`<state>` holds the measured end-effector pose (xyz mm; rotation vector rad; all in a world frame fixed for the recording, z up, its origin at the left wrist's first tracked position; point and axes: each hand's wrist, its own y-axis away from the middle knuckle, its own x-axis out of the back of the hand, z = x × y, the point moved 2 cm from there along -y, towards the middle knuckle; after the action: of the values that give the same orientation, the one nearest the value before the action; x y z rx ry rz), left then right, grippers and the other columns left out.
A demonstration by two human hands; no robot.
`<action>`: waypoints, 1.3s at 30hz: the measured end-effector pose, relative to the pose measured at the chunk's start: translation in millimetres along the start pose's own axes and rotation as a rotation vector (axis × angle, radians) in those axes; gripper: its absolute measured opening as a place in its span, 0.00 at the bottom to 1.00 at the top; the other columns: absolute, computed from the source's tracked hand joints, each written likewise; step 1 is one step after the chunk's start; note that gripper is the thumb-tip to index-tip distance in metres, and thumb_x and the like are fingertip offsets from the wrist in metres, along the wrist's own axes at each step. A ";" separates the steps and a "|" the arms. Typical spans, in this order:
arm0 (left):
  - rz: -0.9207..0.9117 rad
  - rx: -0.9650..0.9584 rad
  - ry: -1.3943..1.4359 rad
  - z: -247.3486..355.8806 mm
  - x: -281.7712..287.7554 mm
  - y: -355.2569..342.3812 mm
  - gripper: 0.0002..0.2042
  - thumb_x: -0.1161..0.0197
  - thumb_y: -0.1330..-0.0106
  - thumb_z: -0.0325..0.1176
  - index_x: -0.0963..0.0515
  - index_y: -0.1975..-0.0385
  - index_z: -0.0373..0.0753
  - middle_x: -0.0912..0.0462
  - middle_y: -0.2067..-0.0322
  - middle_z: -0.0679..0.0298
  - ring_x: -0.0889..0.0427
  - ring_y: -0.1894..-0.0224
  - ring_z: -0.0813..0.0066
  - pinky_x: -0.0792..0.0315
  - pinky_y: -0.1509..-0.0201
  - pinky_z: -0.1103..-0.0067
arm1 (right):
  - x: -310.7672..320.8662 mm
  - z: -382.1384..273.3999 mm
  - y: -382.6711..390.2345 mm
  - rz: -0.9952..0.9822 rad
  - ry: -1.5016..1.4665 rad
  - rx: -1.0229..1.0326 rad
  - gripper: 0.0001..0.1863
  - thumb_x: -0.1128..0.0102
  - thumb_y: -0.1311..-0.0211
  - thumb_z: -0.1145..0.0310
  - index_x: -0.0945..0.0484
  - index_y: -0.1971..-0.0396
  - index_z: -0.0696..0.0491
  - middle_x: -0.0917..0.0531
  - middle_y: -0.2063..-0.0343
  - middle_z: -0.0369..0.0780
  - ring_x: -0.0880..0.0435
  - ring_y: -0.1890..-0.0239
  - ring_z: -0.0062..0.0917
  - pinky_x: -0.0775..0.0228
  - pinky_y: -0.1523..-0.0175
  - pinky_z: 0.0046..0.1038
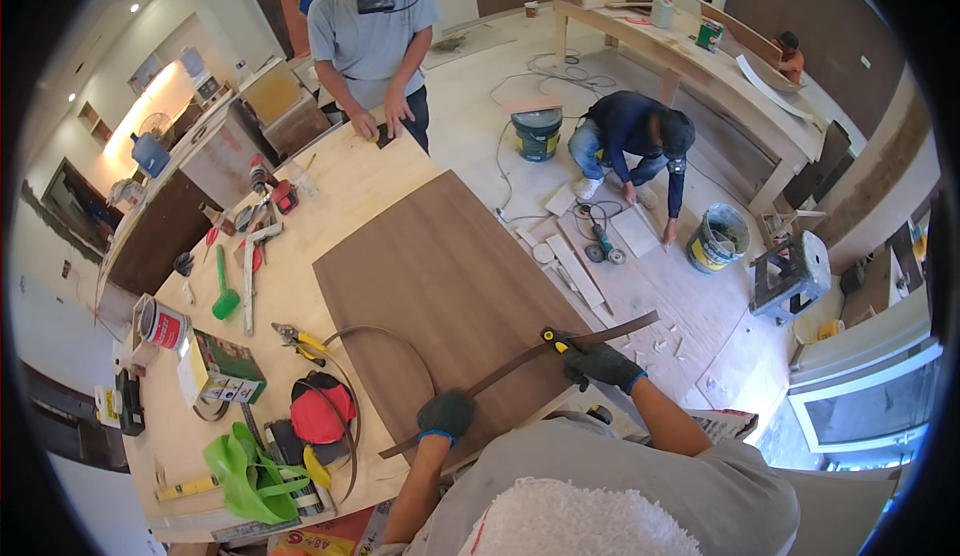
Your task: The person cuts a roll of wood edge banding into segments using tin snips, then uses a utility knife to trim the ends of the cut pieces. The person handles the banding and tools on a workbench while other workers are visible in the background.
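Note:
A long, thin dark-brown edge-banding strip [510,369] crosses the near end of a brown wood-grain panel [440,266] that lies on the worktable. My left hand [447,413], in a dark glove, is closed over the strip toward its left end. In my gloved right hand [603,368] is a small black-and-yellow hand tool [553,340], its front end against the strip; its exact kind is hard to make out. Past the right hand the strip's free end sticks out beyond the panel. A loop of similar banding [385,334] curls over the panel's left edge.
Left on the table are yellow-handled snips [300,343], a green mallet [225,301], a framing square [250,281], a red-and-black pouch [322,411] and a green bag [245,476]. One person [375,56] stands at the far end; another [640,146] crouches by an angle grinder [603,246].

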<state>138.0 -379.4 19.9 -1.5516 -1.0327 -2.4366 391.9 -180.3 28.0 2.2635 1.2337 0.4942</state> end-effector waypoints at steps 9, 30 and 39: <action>0.010 -0.031 0.013 -2.5 -0.8 -0.3 0.20 0.49 0.33 0.50 0.18 0.59 0.41 0.15 0.57 0.48 0.17 0.54 0.46 0.25 0.48 0.57 | -2.3 -2.9 3.6 0.024 -0.068 0.059 0.21 0.50 0.25 0.52 0.23 0.54 0.58 0.23 0.79 0.37 0.26 0.82 0.20 0.29 0.76 0.26; -0.014 -0.008 0.005 0.7 0.6 -1.9 0.18 0.50 0.34 0.47 0.18 0.60 0.42 0.15 0.57 0.48 0.17 0.54 0.47 0.25 0.49 0.57 | 0.5 2.5 0.5 0.046 0.000 0.023 0.30 0.50 0.27 0.44 0.21 0.71 0.59 0.20 0.78 0.40 0.21 0.79 0.24 0.24 0.73 0.29; -0.036 -0.015 -0.010 -0.4 -0.4 -2.9 0.20 0.50 0.33 0.49 0.18 0.57 0.41 0.16 0.55 0.49 0.17 0.52 0.48 0.25 0.47 0.56 | -2.8 -4.7 5.5 0.071 0.001 0.022 0.30 0.50 0.28 0.43 0.21 0.69 0.59 0.21 0.79 0.40 0.22 0.80 0.24 0.25 0.73 0.28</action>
<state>136.7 -377.4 18.1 -1.5649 -1.0553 -2.4683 391.6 -184.0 34.8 2.3323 1.1682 0.5107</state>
